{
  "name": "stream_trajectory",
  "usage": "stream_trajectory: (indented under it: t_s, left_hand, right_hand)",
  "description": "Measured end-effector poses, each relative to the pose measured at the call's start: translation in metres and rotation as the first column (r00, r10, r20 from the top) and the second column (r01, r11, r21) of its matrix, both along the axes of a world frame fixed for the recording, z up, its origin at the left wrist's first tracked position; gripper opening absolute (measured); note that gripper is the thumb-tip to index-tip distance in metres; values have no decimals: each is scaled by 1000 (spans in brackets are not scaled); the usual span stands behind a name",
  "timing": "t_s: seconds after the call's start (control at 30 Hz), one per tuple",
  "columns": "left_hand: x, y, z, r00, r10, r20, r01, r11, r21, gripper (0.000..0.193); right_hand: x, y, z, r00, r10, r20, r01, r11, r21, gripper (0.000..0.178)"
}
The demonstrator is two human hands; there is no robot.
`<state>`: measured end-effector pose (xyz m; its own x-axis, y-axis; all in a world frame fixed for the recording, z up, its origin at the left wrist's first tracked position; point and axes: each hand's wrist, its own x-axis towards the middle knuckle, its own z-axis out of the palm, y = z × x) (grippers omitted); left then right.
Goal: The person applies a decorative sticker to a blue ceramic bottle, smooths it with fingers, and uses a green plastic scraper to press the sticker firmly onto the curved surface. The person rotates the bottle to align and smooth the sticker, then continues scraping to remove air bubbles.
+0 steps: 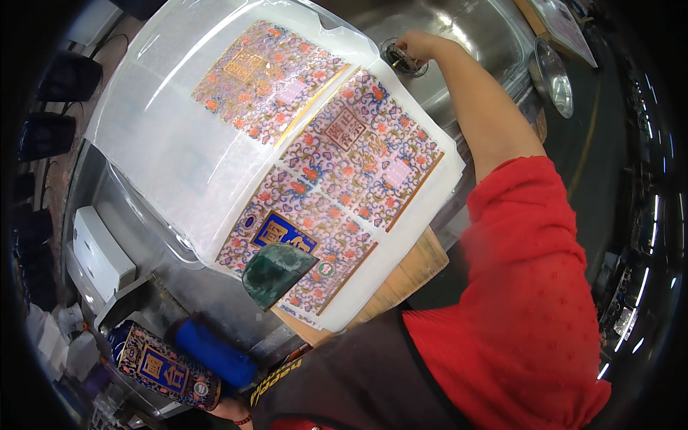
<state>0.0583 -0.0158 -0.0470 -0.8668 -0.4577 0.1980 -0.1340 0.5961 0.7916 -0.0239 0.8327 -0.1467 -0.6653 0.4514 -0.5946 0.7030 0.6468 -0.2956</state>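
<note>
At the lower left, my left hand (231,410) grips the end of a dark patterned bottle (161,369) with a blue and gold label; most of its fingers are hidden behind it. My right arm reaches far out to the steel basin (494,36). There my right hand (419,47) is closed at a small round, shiny dark thing (403,59), whose kind I cannot make out. Between my arms lie white sheets printed with floral decals (358,161). A green half-moon scraper (276,276) rests on their near corner. Clear plastic (154,143) covers the left sheet.
A wooden board (412,269) sits beneath the sheets. Next to the bottle lies a blue roll-shaped thing (215,351). A white box (104,251) stands on the left of the steel counter. At the far right, a metal bowl (553,77) leans by the basin.
</note>
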Motion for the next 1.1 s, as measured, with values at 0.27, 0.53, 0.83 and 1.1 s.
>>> stream_trajectory:
  t_s: [0.27,0.53,0.83,1.1]
  left_hand:
    - [4,-5,3,1000,4,-6,-4,999,-43,50]
    - [5,-4,3,1000,6,-11,-6,999,-51,50]
    - [4,-2,4,1000,15,-8,-15,999,-46,50]
    - [3,4,0,1000,1,-4,-1,1000,-23,50]
  right_hand:
    - [-7,7,-14,998,60,-6,-60,998,-23,34]
    - [5,37,-29,966,-216,-141,235,962,137,11]
    - [-3,4,-18,999,-54,2,51,956,289,15]
    - [-17,-4,-34,926,317,204,-377,773,510,26]
